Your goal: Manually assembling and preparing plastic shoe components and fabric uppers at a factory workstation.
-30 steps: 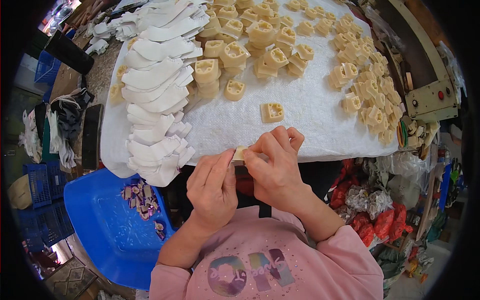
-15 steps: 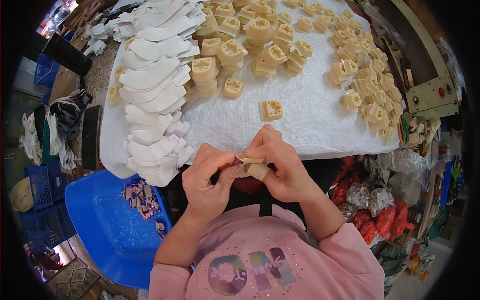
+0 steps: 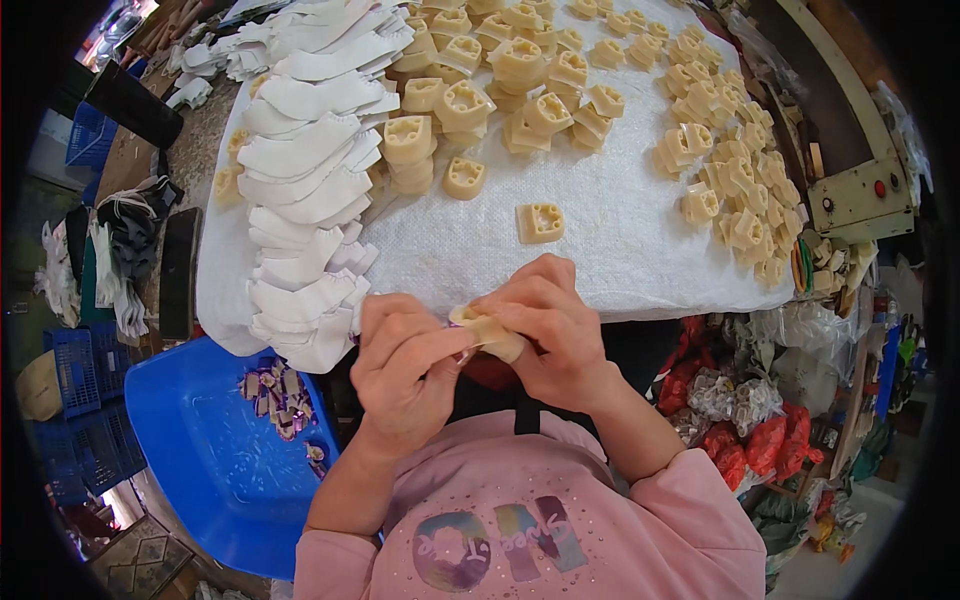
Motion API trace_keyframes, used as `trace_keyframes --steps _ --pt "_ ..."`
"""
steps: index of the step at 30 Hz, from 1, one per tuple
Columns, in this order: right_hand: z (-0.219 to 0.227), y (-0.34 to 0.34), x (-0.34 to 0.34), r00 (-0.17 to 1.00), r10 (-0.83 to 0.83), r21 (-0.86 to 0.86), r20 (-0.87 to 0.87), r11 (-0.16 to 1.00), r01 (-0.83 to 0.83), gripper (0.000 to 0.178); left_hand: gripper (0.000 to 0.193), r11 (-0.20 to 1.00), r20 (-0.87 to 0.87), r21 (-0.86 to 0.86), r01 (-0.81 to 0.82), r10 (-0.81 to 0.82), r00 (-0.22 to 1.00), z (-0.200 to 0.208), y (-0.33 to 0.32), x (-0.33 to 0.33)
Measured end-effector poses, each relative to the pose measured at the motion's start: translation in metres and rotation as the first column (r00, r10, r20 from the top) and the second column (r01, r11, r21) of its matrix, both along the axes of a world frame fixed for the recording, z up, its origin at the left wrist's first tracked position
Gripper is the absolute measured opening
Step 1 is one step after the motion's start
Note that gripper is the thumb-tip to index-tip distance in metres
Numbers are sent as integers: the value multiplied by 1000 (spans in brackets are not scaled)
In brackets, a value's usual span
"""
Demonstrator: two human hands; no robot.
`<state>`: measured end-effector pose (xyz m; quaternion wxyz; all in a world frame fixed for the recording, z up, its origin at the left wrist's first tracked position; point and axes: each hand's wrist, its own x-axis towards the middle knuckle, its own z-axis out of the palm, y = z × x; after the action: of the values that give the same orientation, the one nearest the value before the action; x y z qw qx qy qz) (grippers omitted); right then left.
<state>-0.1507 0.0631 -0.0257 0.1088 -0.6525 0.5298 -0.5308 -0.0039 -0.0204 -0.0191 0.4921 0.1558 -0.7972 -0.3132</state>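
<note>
Between my two hands, in front of the table edge, is a cream plastic shoe heel (image 3: 497, 339) with a hollow top. A strip of shiny purple covering (image 3: 455, 321) shows along its left side, partly hidden by my fingers. My left hand (image 3: 405, 372) is closed, its thumb and forefinger pinching the covering against the heel. From the other side my right hand (image 3: 555, 335) grips the heel with bent fingers and thumb. A single bare heel (image 3: 541, 223) sits on the white woven sheet (image 3: 430, 262) just beyond my hands.
Overlapping white-backed strips (image 3: 305, 190) run down the table's left side. Bare heels (image 3: 520, 65) stand stacked at the back, with another heap (image 3: 745, 180) at the right. Lower left, a blue tub (image 3: 190, 450) holds several purple-covered pieces (image 3: 282, 400). Red bags (image 3: 765, 440) lie at the lower right.
My hands have turned the heel, so its hollow top now shows. The left fingers have shifted from the loose purple corner to press along the heel's side.
</note>
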Motion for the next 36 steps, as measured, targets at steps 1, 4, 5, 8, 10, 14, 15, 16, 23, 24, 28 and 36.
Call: trace_keyframes --steps 1,4,5,8,10,14,15,16,23,24,28,36 --pt "3 -1 1 996 -27 -3 -91 1000 27 34 18 1000 -1 -1 -1 1 1000 -2 -2 2" --pt "22 -2 6 986 -47 -12 -160 999 46 35 30 992 7 21 -122 122 993 -9 -11 12" --pt "29 -1 8 989 -51 -14 -141 999 49 36 30 991 9 20 -133 133 991 -10 -13 16" --pt "13 11 8 983 -45 130 176 991 23 27 33 992 -72 100 -72 79 994 -7 -15 20" --pt "-4 19 15 687 -140 327 713 933 -149 25 34 992 -140 124 -32 49 989 -1 -9 13" --pt "-5 19 30 365 -90 173 927 965 -199 29 33 978 -215 175 111 -72 974 1 6 5" --pt "-2 19 30 366 -93 175 926 965 -196 29 32 951 -212 212 224 -178 961 -1 8 5" --pt "0 20 29 302 -60 126 951 971 -204 28 32 947 -176 192 256 -224 959 -5 9 6" --pt "7 30 29 318 -125 205 940 951 -232 25 22 984 71 -150 92 -83 994 -8 8 2" --pt "7 30 29 317 -128 206 940 952 -227 25 20 975 98 -214 64 -44 994 -7 8 -1" --pt "12 25 34 481 -186 294 857 942 -160 28 18 952 208 -305 -6 72 976 -1 14 -6" --pt "21 18 5 778 -182 505 601 841 -194 36 21 997 157 56 44 -52 986 -5 5 -2"
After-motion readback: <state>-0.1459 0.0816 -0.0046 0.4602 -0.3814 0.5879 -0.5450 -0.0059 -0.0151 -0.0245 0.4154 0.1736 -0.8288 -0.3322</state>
